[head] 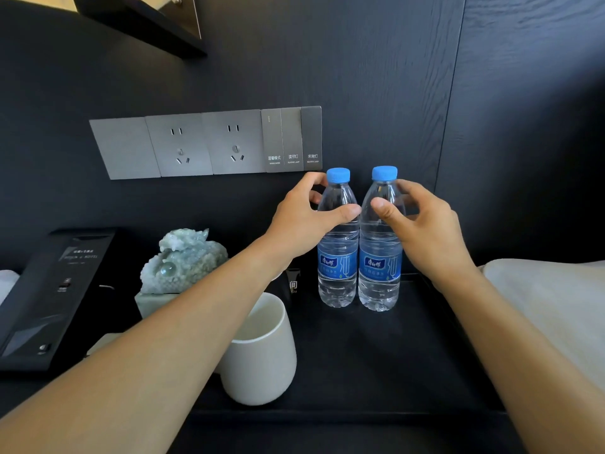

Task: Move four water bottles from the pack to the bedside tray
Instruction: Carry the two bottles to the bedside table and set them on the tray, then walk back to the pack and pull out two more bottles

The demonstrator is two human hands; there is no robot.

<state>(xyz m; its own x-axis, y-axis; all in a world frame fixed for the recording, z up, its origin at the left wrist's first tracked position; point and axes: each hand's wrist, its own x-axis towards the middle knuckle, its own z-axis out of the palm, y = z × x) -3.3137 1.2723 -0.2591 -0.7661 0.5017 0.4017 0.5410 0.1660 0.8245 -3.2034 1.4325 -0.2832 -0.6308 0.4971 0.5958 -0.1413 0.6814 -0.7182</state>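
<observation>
- Dark wood-grain wall panelling (376,77) backs a black worktop (376,355); a grey socket and switch panel (206,144) is fixed to the wall above and left of the bottles.
- Bare black surface lies open in front of the bottles toward the near edge; a white pillow (550,299) borders the right side.
- At left stand a white cup (262,352), a pale green carved stone (183,260) and a black device (49,299).
- Left bottle (337,257) and right bottle (379,260) stand upright, touching side by side near the wall, blue caps up, long axes vertical.
- Left hand (304,221) curls thumb and fingers around the left bottle's shoulder.
- Right hand (422,224) grasps the right bottle's shoulder the same way.
</observation>
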